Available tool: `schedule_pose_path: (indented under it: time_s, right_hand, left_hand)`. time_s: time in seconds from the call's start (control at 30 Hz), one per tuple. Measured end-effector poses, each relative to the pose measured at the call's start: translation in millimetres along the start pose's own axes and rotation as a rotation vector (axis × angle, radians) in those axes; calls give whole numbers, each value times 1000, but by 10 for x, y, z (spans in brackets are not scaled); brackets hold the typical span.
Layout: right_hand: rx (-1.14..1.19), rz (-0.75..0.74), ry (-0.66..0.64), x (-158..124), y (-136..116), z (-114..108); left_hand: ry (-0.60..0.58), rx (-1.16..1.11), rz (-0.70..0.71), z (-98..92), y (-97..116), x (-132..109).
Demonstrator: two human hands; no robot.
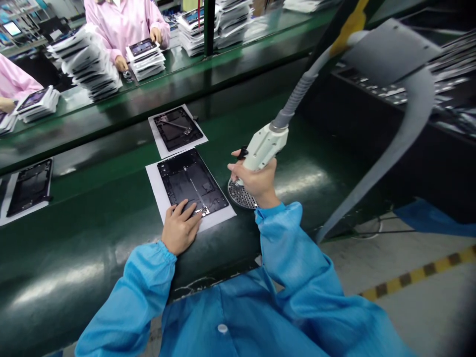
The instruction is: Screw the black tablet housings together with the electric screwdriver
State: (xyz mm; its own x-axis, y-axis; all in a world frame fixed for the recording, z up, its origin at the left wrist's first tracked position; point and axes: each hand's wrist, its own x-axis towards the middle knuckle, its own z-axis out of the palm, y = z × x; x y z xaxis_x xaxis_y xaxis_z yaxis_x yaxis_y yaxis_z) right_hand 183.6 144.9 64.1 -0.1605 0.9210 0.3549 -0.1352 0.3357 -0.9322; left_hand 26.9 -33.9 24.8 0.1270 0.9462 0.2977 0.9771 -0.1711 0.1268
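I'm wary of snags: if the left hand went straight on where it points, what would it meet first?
The left hand would probably meet the pale strip along the black panel, though depth is unclear.

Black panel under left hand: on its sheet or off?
On. The black panel lies on the white sheet, whose margins show past its left and near edges.

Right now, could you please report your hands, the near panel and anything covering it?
Left hand on the near panel. Right hand gripping the white tool. Panel lying on paper; left hand covers part of its near edge.
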Motion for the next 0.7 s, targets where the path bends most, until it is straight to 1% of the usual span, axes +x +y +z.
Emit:
schedule_pose_path:
  time_s: [0.23, 0.53, 0.7]
  right_hand:
    - [9, -1, -5, 7, 26, 9]
    - [-1, 28, -13, -5, -4, 23]
    - [-22, 36, -32, -3, -5, 27]
  left_hand:
    - [2, 5, 4, -2, 2, -1]
    - [9, 1, 9, -5, -8, -5]
    - [27, -62, -20, -6, -41, -18]
